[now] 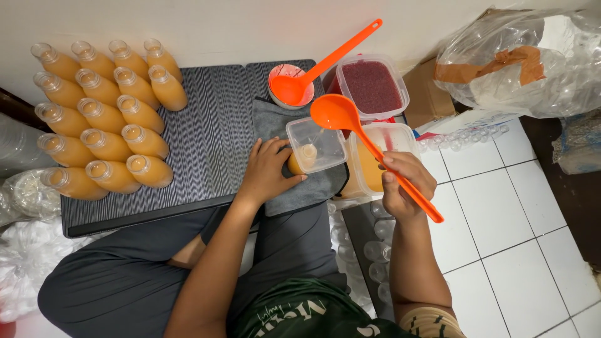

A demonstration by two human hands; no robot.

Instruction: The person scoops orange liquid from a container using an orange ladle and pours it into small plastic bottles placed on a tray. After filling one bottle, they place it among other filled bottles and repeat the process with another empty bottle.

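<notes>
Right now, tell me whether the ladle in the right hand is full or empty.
Empty: the ladle in the right hand shows a bare orange bowl.

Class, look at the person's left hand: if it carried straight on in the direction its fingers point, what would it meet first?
The left hand points right, fingers already around an orange-filled bottle on the grey cloth. Going straight on, it would probably push that bottle against the clear square tub resting over it, though depth is hard to judge from above.

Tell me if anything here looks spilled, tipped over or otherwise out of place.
Nothing looks spilled. The filled bottles lean in tidy rows, all uncapped. The left hand steadies a bottle under a clear tub; the right hand holds an orange ladle over it. A second ladle rests in a bowl.
</notes>
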